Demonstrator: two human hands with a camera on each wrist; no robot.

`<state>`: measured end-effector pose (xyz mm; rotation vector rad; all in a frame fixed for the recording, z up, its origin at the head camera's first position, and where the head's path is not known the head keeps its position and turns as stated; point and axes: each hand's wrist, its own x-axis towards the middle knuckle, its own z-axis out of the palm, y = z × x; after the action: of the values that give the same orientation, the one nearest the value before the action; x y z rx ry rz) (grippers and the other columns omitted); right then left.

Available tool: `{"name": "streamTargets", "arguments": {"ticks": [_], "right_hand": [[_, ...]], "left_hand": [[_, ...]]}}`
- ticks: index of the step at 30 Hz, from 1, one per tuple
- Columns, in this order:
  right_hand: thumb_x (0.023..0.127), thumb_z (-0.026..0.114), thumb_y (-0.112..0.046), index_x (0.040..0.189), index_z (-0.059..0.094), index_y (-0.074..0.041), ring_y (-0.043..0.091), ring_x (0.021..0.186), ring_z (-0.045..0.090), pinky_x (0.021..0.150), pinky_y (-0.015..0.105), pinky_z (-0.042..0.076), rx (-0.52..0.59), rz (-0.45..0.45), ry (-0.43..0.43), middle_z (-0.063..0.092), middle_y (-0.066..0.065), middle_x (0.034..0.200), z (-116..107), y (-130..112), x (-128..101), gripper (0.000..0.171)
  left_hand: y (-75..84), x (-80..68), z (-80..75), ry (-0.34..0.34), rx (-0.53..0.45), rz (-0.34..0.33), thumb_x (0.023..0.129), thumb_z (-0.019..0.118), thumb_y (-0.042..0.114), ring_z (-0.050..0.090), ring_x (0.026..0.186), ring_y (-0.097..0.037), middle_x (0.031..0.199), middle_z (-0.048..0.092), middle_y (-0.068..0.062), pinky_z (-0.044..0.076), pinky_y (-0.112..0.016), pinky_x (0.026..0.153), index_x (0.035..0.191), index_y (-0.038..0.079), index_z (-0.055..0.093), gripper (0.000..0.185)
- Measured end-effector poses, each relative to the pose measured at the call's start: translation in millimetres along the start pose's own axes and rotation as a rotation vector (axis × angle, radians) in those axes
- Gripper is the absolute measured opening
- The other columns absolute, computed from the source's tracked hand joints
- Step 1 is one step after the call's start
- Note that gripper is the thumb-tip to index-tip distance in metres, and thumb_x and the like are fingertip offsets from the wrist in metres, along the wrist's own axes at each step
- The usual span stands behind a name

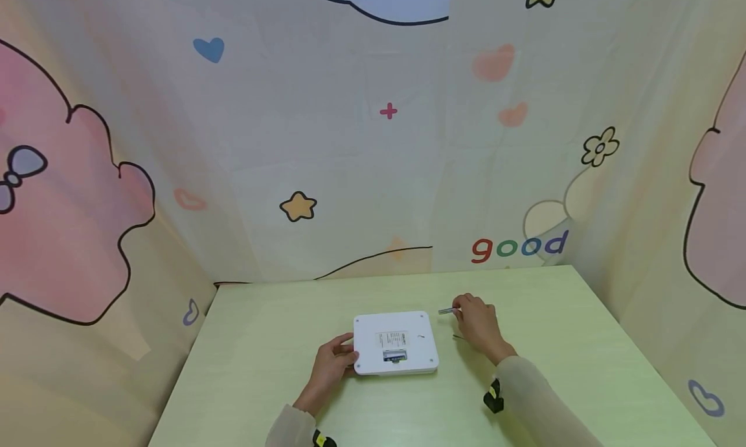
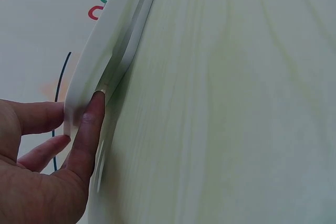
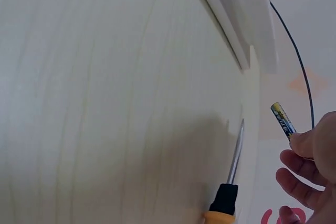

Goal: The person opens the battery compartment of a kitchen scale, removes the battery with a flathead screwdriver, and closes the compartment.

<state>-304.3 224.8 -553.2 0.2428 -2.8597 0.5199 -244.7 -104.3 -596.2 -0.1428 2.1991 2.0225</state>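
Note:
A flat white square device [image 1: 368, 330], like a scale turned face down, has a printed label [image 1: 393, 339] and an uncovered battery compartment [image 1: 395, 356] with something dark and coloured inside. My left hand [image 1: 331, 370] grips its left edge; in the left wrist view the fingers [image 2: 86, 135] are at both faces of the rim. To the right of the device my right hand [image 1: 479, 322] pinches a small battery [image 3: 282, 120] above the table, its free end pointing left. Below that hand lies a screwdriver [image 3: 237, 153] with a black and orange handle, mostly hidden in the head view.
The pale green wood-grain table [image 1: 262, 330] ends at a hanging cloth [image 1: 350, 162] printed with hearts, stars and letters, which also closes off both sides. Each wrist wears a black and yellow strap piece [image 1: 494, 396] over a light sleeve [image 1: 542, 401].

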Motion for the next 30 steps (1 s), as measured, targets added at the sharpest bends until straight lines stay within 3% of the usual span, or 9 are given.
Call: {"name": "streamTargets", "arguments": {"ticks": [11, 30], "right_hand": [[0.095, 0.063, -0.015, 0.100, 0.064, -0.009, 0.029, 0.096, 0.057, 0.079, 0.051, 0.041, -0.047, 0.053, -0.090, 0.064, 0.007, 0.100, 14.2, 6.5, 1.3, 0.008], [0.091, 0.067, -0.014, 0.093, 0.068, -0.009, 0.028, 0.089, 0.056, 0.074, 0.048, 0.044, -0.074, 0.049, -0.070, 0.061, 0.007, 0.093, 26.0, 15.7, 3.2, 0.005]], "left_hand": [[-2.1, 0.1, 0.1, -0.005, 0.001, -0.008, 0.090, 0.065, 0.003, 0.063, 0.082, -0.016, 0.112, 0.061, -0.017, 0.059, -0.032, 0.068, 0.140, 0.002, 0.051, 0.052], [2.0, -1.7, 0.0, 0.007, 0.007, -0.012, 0.090, 0.065, 0.003, 0.064, 0.083, -0.018, 0.115, 0.060, -0.019, 0.059, -0.032, 0.068, 0.139, 0.005, 0.052, 0.051]]}}
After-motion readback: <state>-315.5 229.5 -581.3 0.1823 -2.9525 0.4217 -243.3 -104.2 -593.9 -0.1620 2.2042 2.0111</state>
